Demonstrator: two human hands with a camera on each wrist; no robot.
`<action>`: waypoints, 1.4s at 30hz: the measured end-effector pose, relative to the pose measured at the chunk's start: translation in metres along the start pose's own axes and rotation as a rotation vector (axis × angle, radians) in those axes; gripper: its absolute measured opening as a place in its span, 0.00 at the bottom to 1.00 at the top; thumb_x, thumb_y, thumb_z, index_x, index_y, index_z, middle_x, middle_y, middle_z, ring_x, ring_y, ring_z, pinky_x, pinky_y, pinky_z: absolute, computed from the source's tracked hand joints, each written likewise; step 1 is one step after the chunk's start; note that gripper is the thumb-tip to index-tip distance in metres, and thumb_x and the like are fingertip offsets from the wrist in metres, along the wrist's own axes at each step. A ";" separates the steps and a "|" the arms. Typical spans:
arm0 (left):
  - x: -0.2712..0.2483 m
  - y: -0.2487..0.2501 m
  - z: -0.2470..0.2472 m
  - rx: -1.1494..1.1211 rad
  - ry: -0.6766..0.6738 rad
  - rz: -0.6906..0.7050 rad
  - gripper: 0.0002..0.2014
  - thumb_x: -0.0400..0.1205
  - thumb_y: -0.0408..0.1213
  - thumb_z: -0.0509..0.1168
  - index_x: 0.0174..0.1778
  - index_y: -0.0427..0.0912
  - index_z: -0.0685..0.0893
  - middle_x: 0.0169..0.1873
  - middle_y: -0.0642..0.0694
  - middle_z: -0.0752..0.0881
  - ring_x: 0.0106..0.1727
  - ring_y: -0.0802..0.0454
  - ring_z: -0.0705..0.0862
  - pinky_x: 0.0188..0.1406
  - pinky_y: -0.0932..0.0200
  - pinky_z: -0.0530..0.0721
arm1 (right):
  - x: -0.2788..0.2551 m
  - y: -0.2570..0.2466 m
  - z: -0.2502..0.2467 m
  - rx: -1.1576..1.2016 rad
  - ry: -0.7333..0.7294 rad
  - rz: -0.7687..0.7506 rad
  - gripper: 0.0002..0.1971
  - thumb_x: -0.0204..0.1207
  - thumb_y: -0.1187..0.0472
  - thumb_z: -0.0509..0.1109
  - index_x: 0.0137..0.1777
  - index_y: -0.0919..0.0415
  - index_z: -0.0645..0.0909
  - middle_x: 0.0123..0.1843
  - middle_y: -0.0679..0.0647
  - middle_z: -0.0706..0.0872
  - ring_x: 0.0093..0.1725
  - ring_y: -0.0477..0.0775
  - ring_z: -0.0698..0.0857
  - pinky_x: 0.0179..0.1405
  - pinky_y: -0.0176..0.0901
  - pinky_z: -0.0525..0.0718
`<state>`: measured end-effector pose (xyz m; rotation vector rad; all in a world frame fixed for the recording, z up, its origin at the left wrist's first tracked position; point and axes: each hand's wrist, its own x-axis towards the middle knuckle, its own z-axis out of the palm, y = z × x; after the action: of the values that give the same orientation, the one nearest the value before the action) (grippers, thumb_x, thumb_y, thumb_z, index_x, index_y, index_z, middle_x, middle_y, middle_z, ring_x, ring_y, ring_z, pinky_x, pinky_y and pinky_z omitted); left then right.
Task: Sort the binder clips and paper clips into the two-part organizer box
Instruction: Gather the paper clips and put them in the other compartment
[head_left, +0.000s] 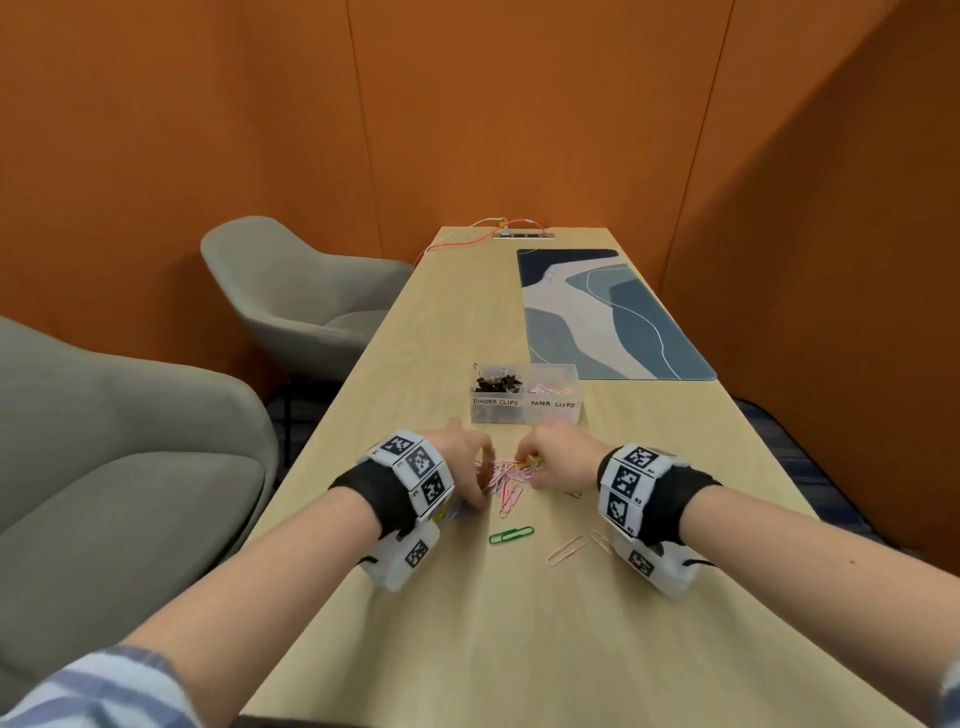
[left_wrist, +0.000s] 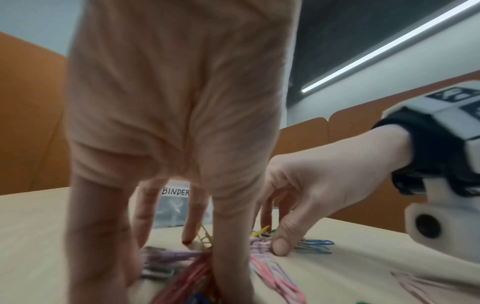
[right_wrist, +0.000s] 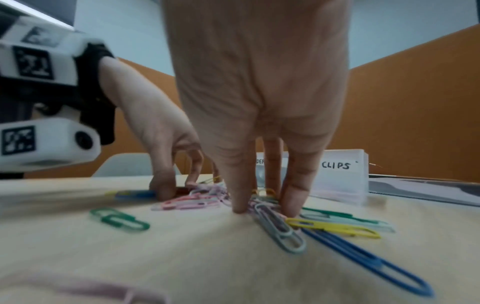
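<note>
- Both hands work a pile of coloured paper clips (head_left: 506, 475) just in front of the organizer box (head_left: 524, 393): left hand (head_left: 465, 467) fingertips (left_wrist: 231, 288) pressed down on it, fingers nearly straight; right hand (head_left: 558, 457) thumb and fingertips (right_wrist: 240, 205) pinching into it.
- Loose green paper clip (head_left: 511, 534) and pink paper clips (head_left: 567, 549) lie nearer the person than the pile.
- Black binder clips (head_left: 496, 384) fill the box's left part, labelled "BINDER CLIPS"; few pink clips lie in the right.
- Blue patterned mat (head_left: 613, 312) lies beyond the box on the table (head_left: 467, 623).

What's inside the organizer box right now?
In the organizer box, black binder clips fill the left compartment; a few pink paper clips lie in the right. The frosted walls hide exact counts.
</note>
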<state>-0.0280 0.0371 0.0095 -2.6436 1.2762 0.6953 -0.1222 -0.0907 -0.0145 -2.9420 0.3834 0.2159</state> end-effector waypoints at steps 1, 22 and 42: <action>0.001 0.002 -0.002 -0.012 0.025 0.024 0.34 0.70 0.44 0.77 0.72 0.49 0.74 0.68 0.39 0.72 0.60 0.40 0.83 0.49 0.57 0.83 | -0.001 0.001 0.002 -0.009 0.021 -0.009 0.18 0.73 0.62 0.71 0.63 0.60 0.82 0.63 0.59 0.85 0.64 0.59 0.81 0.60 0.45 0.78; 0.034 0.005 -0.035 -0.554 0.170 0.204 0.06 0.78 0.27 0.66 0.36 0.39 0.78 0.27 0.41 0.86 0.21 0.55 0.85 0.33 0.61 0.89 | 0.031 0.052 -0.062 0.821 0.276 0.267 0.08 0.78 0.67 0.66 0.37 0.64 0.80 0.33 0.59 0.85 0.31 0.53 0.85 0.42 0.45 0.89; 0.076 0.040 -0.073 -0.833 0.299 0.109 0.10 0.78 0.28 0.66 0.31 0.39 0.78 0.29 0.41 0.85 0.26 0.50 0.88 0.39 0.55 0.91 | 0.035 0.061 -0.059 0.516 0.394 0.276 0.16 0.75 0.70 0.59 0.51 0.62 0.87 0.46 0.54 0.83 0.48 0.54 0.80 0.58 0.54 0.84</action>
<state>0.0077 -0.0646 0.0425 -3.4615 1.4395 1.0678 -0.0979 -0.1679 0.0286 -2.3992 0.7672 -0.3819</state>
